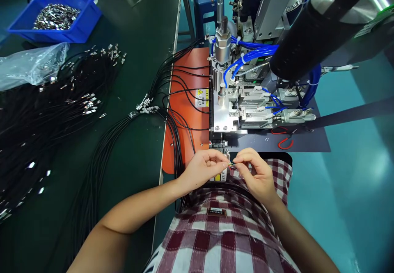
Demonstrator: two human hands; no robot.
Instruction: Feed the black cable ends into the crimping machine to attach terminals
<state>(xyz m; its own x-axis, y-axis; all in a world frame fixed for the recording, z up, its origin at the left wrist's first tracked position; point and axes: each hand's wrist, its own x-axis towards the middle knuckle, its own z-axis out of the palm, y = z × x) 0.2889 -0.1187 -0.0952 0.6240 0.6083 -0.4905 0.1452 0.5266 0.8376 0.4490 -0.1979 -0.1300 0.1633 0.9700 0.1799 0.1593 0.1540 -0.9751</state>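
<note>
My left hand point(203, 168) and my right hand point(257, 175) meet in front of the machine, thumb and fingertips pinched on each. Between them is a cable end with thin coloured wires point(230, 164); its finest detail is too small to make out. Just beyond my fingers stands the metal press machine point(222, 115) with its cylinders. Several black cables point(187, 87) run across the orange plate point(190, 142) into the machine's left side. To the left, a bundle of black cables with metal connectors point(147, 109) lies on the dark green table point(135, 150).
A blue bin point(89, 21) of small metal connector shells point(57, 17) sits at the upper left. Below it are a clear plastic bag point(33, 66) and a heap of black cables point(52, 113). Red-handled scissors point(286, 142) lie right of the machine. A blue stool point(205, 8) stands behind.
</note>
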